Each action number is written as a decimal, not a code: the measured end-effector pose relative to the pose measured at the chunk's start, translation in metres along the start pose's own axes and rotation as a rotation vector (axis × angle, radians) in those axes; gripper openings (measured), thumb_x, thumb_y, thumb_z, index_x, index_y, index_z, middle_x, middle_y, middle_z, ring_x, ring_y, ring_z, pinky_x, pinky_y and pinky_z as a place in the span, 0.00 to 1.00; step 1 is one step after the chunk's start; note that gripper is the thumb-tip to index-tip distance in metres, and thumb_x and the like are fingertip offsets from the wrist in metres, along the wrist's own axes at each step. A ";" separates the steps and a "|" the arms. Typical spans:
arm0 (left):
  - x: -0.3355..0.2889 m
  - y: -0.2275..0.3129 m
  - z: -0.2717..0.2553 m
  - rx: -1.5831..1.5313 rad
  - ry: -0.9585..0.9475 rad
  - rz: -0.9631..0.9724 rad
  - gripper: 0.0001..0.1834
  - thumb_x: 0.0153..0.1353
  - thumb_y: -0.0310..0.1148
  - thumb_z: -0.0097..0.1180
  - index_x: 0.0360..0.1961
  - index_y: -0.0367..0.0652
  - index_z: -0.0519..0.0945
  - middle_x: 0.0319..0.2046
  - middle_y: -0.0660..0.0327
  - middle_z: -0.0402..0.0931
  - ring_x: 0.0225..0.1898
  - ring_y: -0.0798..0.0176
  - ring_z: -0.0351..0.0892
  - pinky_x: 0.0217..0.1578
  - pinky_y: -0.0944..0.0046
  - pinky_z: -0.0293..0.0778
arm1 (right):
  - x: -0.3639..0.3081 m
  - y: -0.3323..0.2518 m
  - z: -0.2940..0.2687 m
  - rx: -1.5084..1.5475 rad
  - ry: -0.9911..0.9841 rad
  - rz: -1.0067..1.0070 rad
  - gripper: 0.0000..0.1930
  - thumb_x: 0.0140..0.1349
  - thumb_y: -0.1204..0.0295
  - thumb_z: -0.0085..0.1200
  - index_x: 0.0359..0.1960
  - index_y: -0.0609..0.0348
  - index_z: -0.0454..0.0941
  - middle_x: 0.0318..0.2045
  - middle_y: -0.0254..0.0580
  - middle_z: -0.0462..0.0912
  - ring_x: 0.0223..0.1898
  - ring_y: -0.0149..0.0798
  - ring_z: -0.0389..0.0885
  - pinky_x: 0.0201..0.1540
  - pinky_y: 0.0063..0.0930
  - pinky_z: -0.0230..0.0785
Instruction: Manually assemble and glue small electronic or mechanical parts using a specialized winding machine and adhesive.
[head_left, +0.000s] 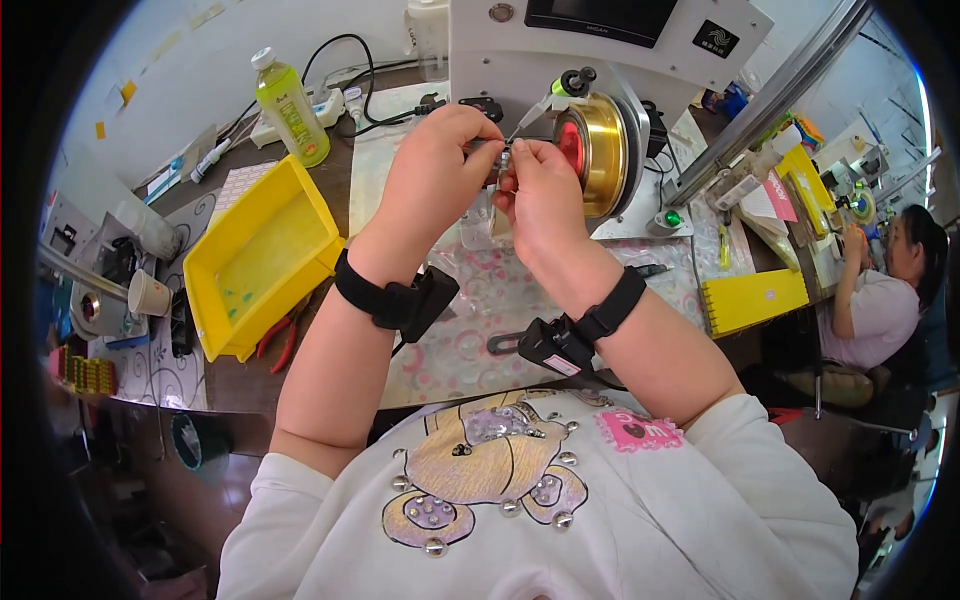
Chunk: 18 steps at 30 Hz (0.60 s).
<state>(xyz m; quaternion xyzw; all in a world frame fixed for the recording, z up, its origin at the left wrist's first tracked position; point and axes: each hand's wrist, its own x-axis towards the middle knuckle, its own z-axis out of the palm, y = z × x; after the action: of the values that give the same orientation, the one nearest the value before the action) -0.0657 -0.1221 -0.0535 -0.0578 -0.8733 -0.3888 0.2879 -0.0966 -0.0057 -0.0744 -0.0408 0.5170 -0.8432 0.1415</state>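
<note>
My left hand (440, 165) and my right hand (545, 195) meet in front of the machine, fingertips nearly touching. Thumb and fingers of both hands are pinched together around a small shiny metallic piece (504, 158), too small to name and partly covered by the fingers. Right above the fingertips, a thin needle tip slants down from a pale nozzle (537, 110) on the machine. Beside my right hand is a round gold-coloured drum (602, 155) with a red inner face. Each wrist wears a black strap with a small black box.
A yellow tray (265, 255) with small green bits stands at the left, red-handled pliers (277, 343) beside it. Behind are a green drink bottle (290, 105) and black cables. A metal post (765, 100) and a yellow bin (757, 300) stand right; another person (880, 290) sits beyond.
</note>
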 end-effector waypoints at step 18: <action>-0.029 0.020 0.004 0.041 0.055 0.193 0.04 0.49 0.21 0.56 0.28 0.36 0.76 0.39 0.55 0.78 0.44 0.49 0.75 0.45 0.56 0.70 | -0.045 -0.033 -0.044 0.011 -0.127 0.228 0.09 0.66 0.66 0.46 0.33 0.59 0.70 0.22 0.30 0.70 0.21 0.24 0.67 0.23 0.19 0.61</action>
<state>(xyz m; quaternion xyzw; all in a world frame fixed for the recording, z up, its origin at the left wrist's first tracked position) -0.0375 -0.1017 -0.0585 -0.1250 -0.8633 -0.3428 0.3488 -0.0699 0.0590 -0.0620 -0.0344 0.5037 -0.8202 0.2691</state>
